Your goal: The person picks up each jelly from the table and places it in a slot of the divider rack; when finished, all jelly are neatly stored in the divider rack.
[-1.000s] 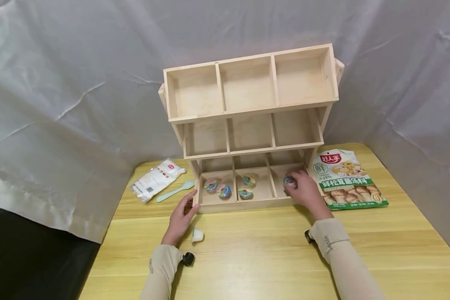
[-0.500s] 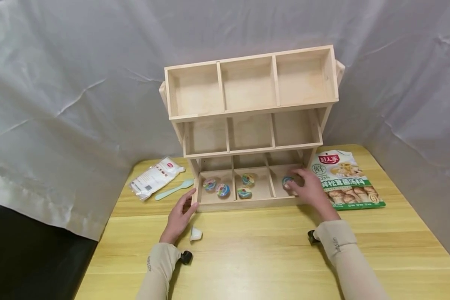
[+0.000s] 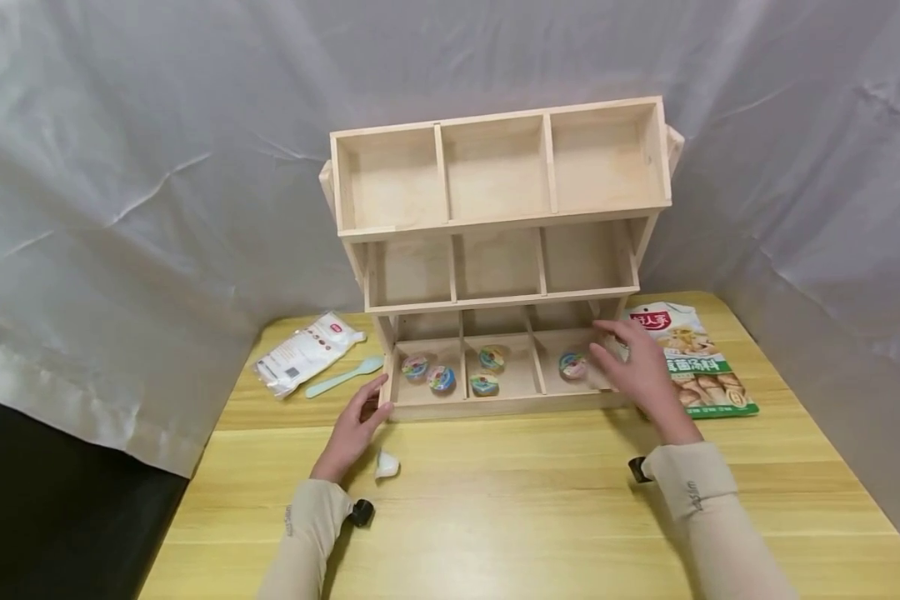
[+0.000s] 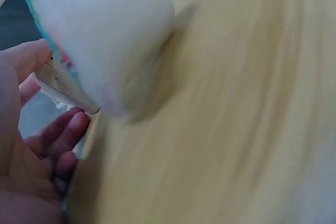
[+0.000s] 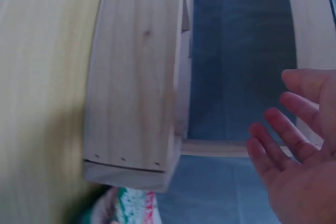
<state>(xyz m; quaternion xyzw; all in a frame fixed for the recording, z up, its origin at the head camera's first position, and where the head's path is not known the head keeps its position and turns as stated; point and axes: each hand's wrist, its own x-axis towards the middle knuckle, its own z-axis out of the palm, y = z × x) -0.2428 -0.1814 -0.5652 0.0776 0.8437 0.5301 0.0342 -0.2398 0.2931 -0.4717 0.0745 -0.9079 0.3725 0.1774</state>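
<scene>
A tiered wooden shelf [image 3: 498,407] stands on the table. My left hand [image 3: 351,435] holds the left front corner of its bottom tray between thumb and fingers. My right hand [image 3: 636,365], fingers spread with nothing in them, hovers over the tray's right end. Left of it, in the right compartment, lies a small jelly cup [image 3: 572,366], printed lid up. Two more cups [image 3: 441,380] sit in the left compartment and two [image 3: 484,384] in the middle one. Another cup [image 4: 115,35] lies on its side on the table beside my left wrist.
Left of the shelf lie a pale green spoon [image 3: 345,377] and a white packet [image 3: 307,353]. A green-and-white mushroom soup packet [image 3: 708,367] lies at the right, partly behind my right hand. Grey cloth [image 3: 195,250] hangs around the table. Two upper tiers [image 3: 498,304] overhang the bottom tray.
My right hand has let go of the jelly cup in the right compartment and drawn back to the right, its fingers spreading. The left hand keeps its place at the corner.
</scene>
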